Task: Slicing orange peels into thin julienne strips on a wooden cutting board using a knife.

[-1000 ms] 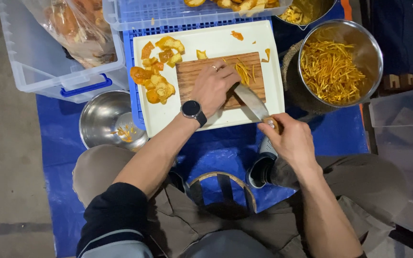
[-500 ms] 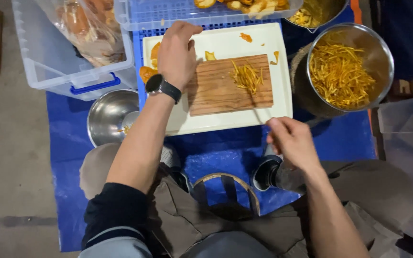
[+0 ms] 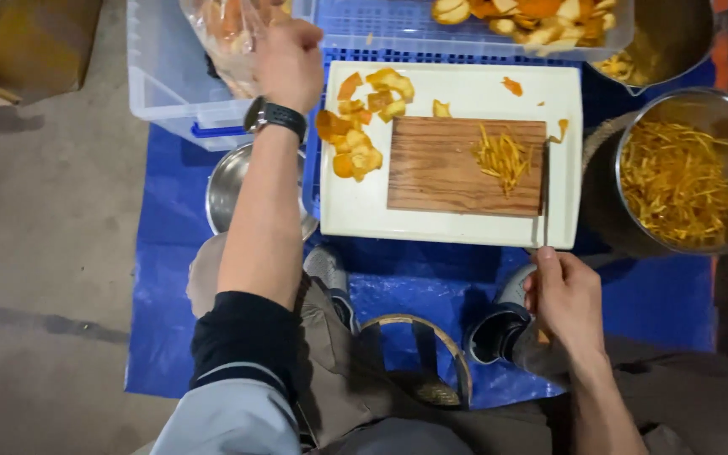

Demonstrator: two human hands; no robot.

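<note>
My left hand [image 3: 290, 61] reaches up and left into a clear plastic bag [image 3: 227, 34] of orange peels inside a clear bin [image 3: 170, 93]; whether it grips a peel is hidden. My right hand [image 3: 564, 297] holds a knife [image 3: 546, 221], its blade seen edge-on along the right side of a wooden cutting board [image 3: 465, 165]. The board lies on a white tray [image 3: 452, 223]. A small heap of thin peel strips [image 3: 503, 157] rests on the board. Loose orange peel pieces [image 3: 362, 126] are piled on the tray's left part.
A large steel pot [image 3: 684, 173] full of peel strips stands at the right. A small steel bowl [image 3: 231, 187] sits left of the tray. A blue crate [image 3: 465, 25] with peels is at the back. A blue tarp [image 3: 414, 286] covers the floor.
My left hand left the cutting board and moved up and left to the plastic bag. My right hand drew back toward me with the knife, off the board.
</note>
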